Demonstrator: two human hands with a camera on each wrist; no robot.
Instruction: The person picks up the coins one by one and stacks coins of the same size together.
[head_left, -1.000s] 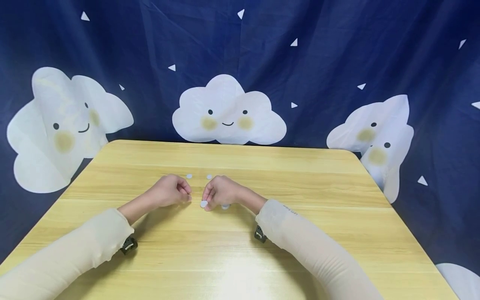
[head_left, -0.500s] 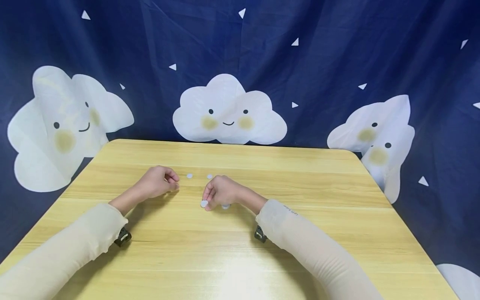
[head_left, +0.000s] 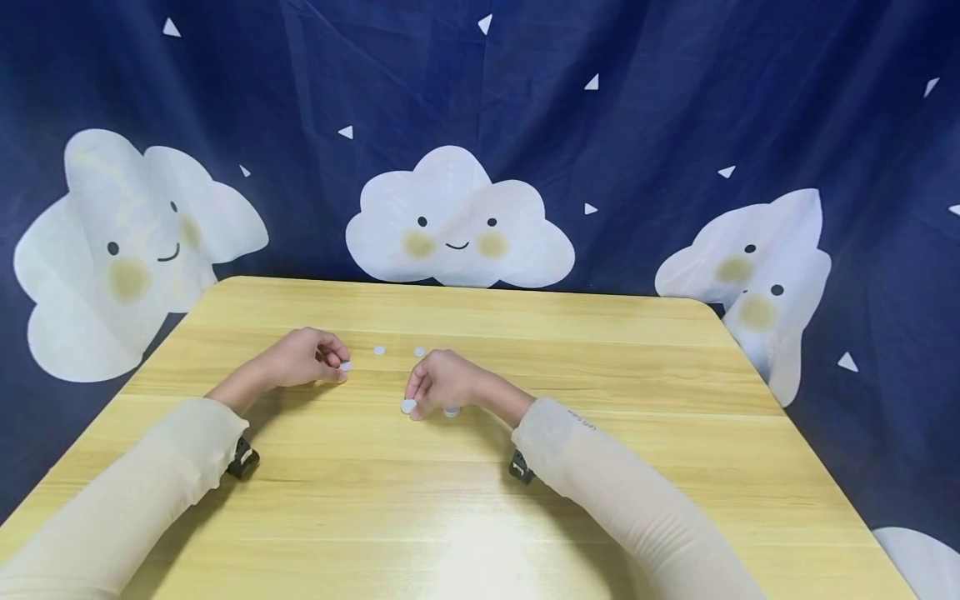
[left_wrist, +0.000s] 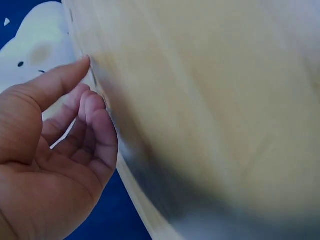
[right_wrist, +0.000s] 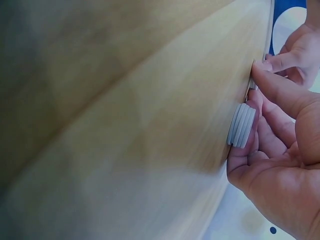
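From the head view, the left hand [head_left: 303, 358] rests on the table [head_left: 480, 492], its grip pinching a small white disc [head_left: 346, 366] at the fingertips. The right hand [head_left: 442, 383] curls over a short stack of discs [head_left: 451, 412] — another disc [head_left: 408, 406] is pinched at its thumb. Two loose discs [head_left: 379, 351] lie just beyond, between the hands.

The left wrist view shows curled fingers [left_wrist: 95, 125]; the disc is hidden.

In the right wrist view, the stack [right_wrist: 242, 125] sits under the curled fingers [right_wrist: 280, 85], against the table.

wooden table [head_left: 600, 467], navy backdrop [head_left: 675, 100] (smiling cloud print)
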